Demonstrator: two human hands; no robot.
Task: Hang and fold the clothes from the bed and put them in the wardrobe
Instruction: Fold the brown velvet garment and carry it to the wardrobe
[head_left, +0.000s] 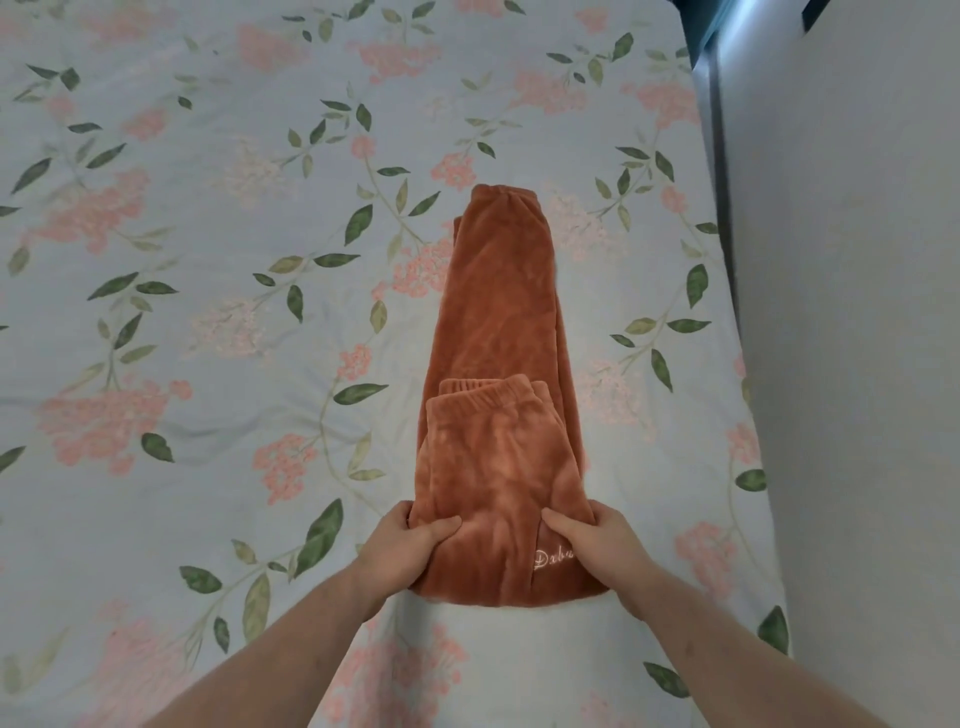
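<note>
Floral bedsheet (208, 260) fills the view; grey wall at right. Rust fleece trousers (498, 322) lie on it, long axis running straight away from the fingers, waistband already folded onto the legs. Left hand (410, 545) and right hand (597, 540) each grip a near corner of the fold, thumbs on top, fingers curled under. Both hands equally near. Judgement: next fold goes away from the fingers, toward the far cuffs.

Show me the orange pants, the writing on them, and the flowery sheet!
orange pants (498, 322): head view, middle of the long leg part.
writing (554, 559): head view, white stitched letters.
flowery sheet (208, 208): head view, bare patch.
</note>
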